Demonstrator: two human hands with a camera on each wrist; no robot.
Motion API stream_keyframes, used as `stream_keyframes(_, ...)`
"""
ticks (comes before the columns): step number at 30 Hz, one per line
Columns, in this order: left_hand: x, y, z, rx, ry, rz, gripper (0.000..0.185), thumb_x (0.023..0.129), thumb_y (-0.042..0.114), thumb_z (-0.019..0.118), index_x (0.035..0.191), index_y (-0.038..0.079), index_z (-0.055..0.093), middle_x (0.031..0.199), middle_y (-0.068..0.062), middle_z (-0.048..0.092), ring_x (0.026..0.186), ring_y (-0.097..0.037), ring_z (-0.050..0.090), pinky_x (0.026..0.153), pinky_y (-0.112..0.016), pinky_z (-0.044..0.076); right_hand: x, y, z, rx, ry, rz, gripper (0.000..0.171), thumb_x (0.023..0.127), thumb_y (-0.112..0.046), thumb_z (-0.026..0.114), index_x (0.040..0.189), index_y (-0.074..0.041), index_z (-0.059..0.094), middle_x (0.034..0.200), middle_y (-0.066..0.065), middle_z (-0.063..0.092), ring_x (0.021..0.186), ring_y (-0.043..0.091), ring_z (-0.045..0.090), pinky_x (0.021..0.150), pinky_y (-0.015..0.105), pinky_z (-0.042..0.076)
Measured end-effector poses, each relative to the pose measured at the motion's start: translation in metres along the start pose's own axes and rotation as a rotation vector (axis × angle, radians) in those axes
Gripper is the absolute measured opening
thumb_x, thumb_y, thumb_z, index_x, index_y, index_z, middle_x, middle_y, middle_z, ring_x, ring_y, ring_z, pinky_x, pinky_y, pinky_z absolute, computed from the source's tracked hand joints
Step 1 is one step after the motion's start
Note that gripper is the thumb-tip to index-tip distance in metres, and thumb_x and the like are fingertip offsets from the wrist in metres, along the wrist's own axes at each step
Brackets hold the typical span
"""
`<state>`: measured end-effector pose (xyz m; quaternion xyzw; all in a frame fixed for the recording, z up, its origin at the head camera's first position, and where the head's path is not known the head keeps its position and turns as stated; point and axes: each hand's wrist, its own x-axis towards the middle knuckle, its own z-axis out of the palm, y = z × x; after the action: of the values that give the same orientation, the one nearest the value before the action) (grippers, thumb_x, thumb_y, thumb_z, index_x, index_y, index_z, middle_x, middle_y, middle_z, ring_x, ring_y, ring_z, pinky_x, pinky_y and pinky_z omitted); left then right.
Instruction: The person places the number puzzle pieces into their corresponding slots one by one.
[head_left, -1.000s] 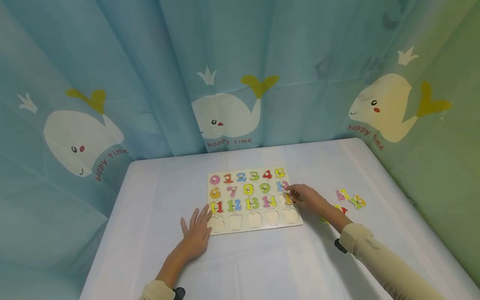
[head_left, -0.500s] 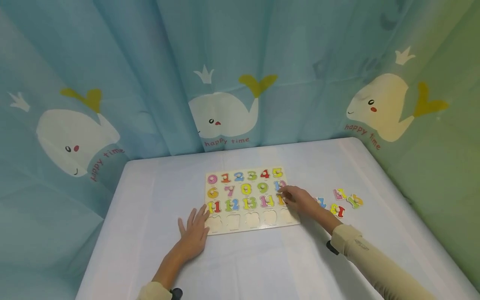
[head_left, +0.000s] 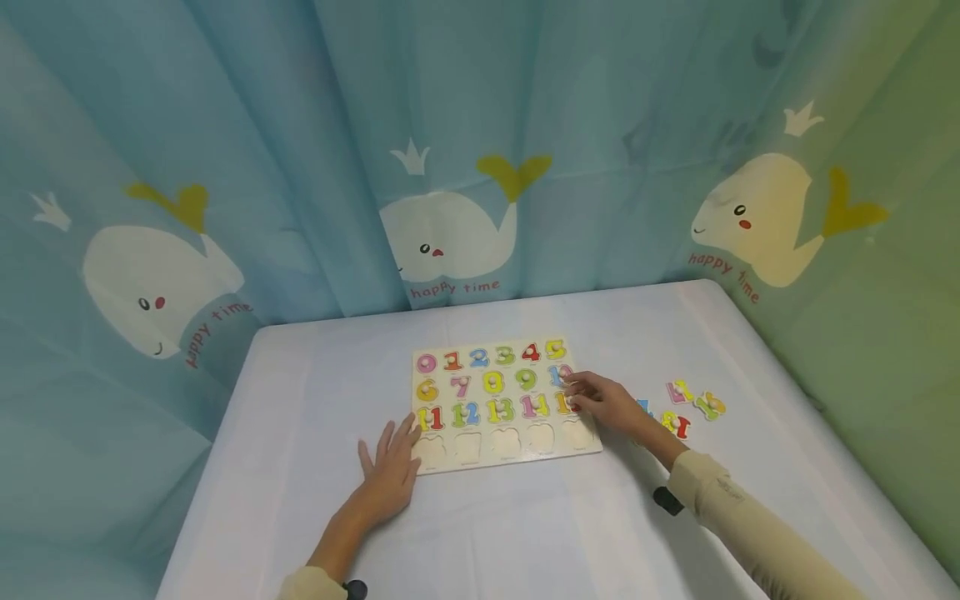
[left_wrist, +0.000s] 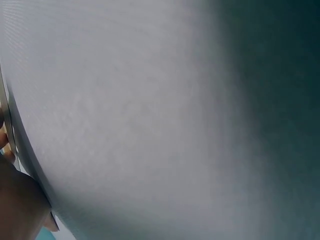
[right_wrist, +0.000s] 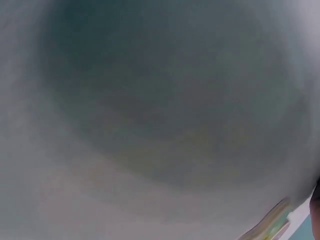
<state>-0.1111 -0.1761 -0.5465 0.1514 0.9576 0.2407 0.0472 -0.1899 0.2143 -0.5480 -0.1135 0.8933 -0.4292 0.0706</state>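
Observation:
A wooden number puzzle board (head_left: 517, 435) lies on the table, its upper three rows filled with knobbed number pieces. Fingertips of my left hand (head_left: 392, 477) rest on the board's left edge beside the 11 piece (head_left: 430, 418), fingers straight and spread. My right hand (head_left: 609, 406) is over the board's right side, partly covering the 15 piece (head_left: 564, 403). That piece appears to sit in its recess; its right part is hidden. Thumb and forefinger stand apart near it and the 10 piece (head_left: 557, 374); contact is unclear. Bottom-row recesses show bare wood.
Loose pieces lie right of the board: a pink-and-yellow one (head_left: 680, 392), a green-and-orange 16 (head_left: 709, 406) and a yellow-and-red 18 (head_left: 676, 424). A blue piece (head_left: 645, 406) is partly hidden by my right wrist. A whale-print curtain (head_left: 330, 208) hangs behind the table (head_left: 480, 533).
The 15 piece, tilted under my right fingers a second ago, now appears flat in its recess. My right thumb and forefinger have spread apart. My left hand has stayed on the board's edge.

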Motion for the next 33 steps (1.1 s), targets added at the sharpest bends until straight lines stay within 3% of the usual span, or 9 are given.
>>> stream_keyframes(2, 0.0, 0.0, 0.001, -0.002, -0.005, 0.002, 0.049, 0.096, 0.017, 0.047, 0.141, 0.001, 0.037, 0.153, -0.013, 0.019, 0.138, -0.041, 0.008, 0.097, -0.069, -0.01, -0.004, 0.001, -0.005, 0.026, 0.033, 0.046, 0.033, 0.093, -0.021, 0.061, 0.125, -0.013, 0.057, 0.104, 0.002, 0.064, 0.093, 0.02, 0.059, 0.079, 0.038, 0.047)
stream_keyframes(5, 0.0, 0.0, 0.001, -0.002, -0.009, 0.006, 0.048, 0.096, 0.016, 0.047, 0.141, 0.0, 0.037, 0.153, -0.014, 0.019, 0.138, -0.041, 0.008, 0.097, -0.069, -0.01, -0.009, 0.005, -0.013, -0.008, 0.105, 0.044, 0.032, 0.094, -0.025, 0.058, 0.124, -0.012, 0.058, 0.105, 0.003, 0.064, 0.093, 0.02, 0.059, 0.078, 0.038, 0.047)
stream_keyframes(12, 0.0, 0.001, 0.0, -0.005, -0.034, 0.003, 0.049, 0.096, 0.017, 0.047, 0.141, 0.0, 0.036, 0.154, -0.014, 0.017, 0.138, -0.042, 0.006, 0.097, -0.07, -0.01, -0.028, 0.014, -0.042, -0.061, 0.165, 0.002, 0.029, 0.096, -0.015, 0.055, 0.122, -0.004, 0.058, 0.103, 0.011, 0.066, 0.083, 0.024, 0.06, 0.061, 0.03, 0.048)
stream_keyframes(18, 0.0, 0.0, 0.0, -0.008, -0.054, -0.015, 0.05, 0.096, 0.018, 0.046, 0.142, 0.0, 0.035, 0.154, -0.014, 0.016, 0.138, -0.041, 0.005, 0.097, -0.069, -0.012, -0.05, 0.029, -0.069, -0.113, 0.232, 0.009, 0.029, 0.098, -0.017, 0.052, 0.123, -0.003, 0.057, 0.104, 0.012, 0.067, 0.09, 0.026, 0.06, 0.069, 0.029, 0.047)
stream_keyframes(23, 0.002, 0.0, -0.001, -0.02, -0.082, -0.043, 0.051, 0.097, 0.019, 0.045, 0.144, 0.002, 0.033, 0.155, -0.012, 0.013, 0.139, -0.039, 0.002, 0.097, -0.067, -0.014, -0.066, 0.042, -0.09, -0.145, 0.327, 0.099, 0.032, 0.099, -0.02, 0.049, 0.122, -0.001, 0.056, 0.105, 0.017, 0.065, 0.089, 0.029, 0.058, 0.063, 0.029, 0.047)
stream_keyframes(28, 0.004, 0.0, -0.004, -0.041, -0.084, -0.05, 0.05, 0.097, 0.018, 0.046, 0.143, 0.002, 0.034, 0.155, -0.012, 0.013, 0.139, -0.039, 0.002, 0.097, -0.066, -0.016, -0.077, 0.051, -0.103, -0.152, 0.482, 0.278, 0.032, 0.097, -0.019, 0.049, 0.12, 0.002, 0.057, 0.107, 0.021, 0.06, 0.093, 0.032, 0.056, 0.058, 0.029, 0.046)
stream_keyframes(30, 0.004, -0.001, -0.004, -0.048, -0.088, -0.051, 0.05, 0.097, 0.018, 0.045, 0.143, 0.002, 0.034, 0.155, -0.012, 0.013, 0.139, -0.038, 0.001, 0.097, -0.066, -0.017, -0.081, 0.054, -0.107, -0.139, 0.504, 0.327, 0.034, 0.098, -0.02, 0.047, 0.121, 0.002, 0.056, 0.109, 0.021, 0.059, 0.095, 0.032, 0.054, 0.057, 0.025, 0.045)
stream_keyframes(33, 0.005, -0.002, -0.003, -0.05, -0.092, -0.05, 0.05, 0.097, 0.019, 0.045, 0.143, 0.002, 0.033, 0.155, -0.012, 0.013, 0.139, -0.038, 0.002, 0.097, -0.066, -0.017, -0.086, 0.056, -0.112, -0.144, 0.484, 0.324, 0.036, 0.1, -0.021, 0.044, 0.123, 0.004, 0.055, 0.112, 0.024, 0.056, 0.097, 0.034, 0.053, 0.059, 0.019, 0.041)
